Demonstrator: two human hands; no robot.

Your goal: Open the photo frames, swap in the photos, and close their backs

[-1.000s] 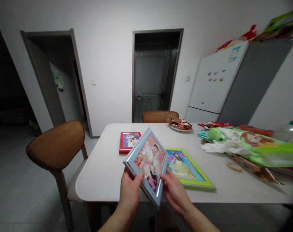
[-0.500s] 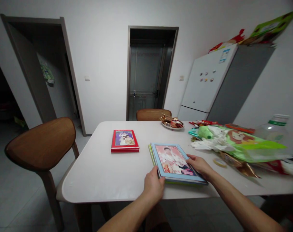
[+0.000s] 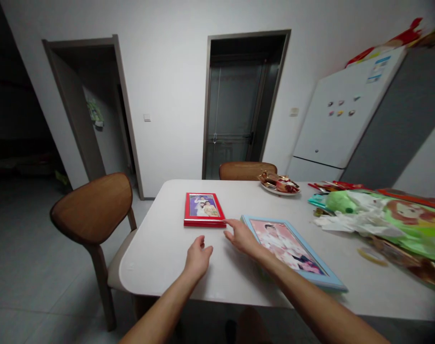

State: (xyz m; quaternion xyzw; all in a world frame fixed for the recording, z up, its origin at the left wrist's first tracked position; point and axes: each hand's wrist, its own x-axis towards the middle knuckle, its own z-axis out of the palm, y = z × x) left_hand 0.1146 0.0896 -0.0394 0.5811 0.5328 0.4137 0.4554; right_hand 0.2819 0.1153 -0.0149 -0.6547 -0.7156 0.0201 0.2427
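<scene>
Two stacked red photo frames (image 3: 203, 221) lie on the white table (image 3: 160, 258), a picture of people in the top one. My right hand (image 3: 241, 236) reaches across with its fingers apart, the index fingertip at the stack's near right corner; whether it touches, I cannot tell. Just short of the stack, my left hand (image 3: 198, 258) hovers over the table with curved, parted fingers and nothing in them. To the right lies a larger light blue photo frame (image 3: 307, 243) with a pinkish picture, on top of other frames mostly hidden. My right forearm crosses over its near left part.
A plate of wrapped items (image 3: 280, 184) stands at the table's far side. Bags and crumpled tissue (image 3: 357, 215) crowd the right, near a tape roll (image 3: 372, 256). Wooden chairs stand at the left (image 3: 92, 208) and behind the table (image 3: 246, 169); a fridge (image 3: 328, 119) is beyond.
Both hands have let go of the blue-framed stack and moved left towards the red frames. The camera view has turned left, so everything sits further right in the picture.
</scene>
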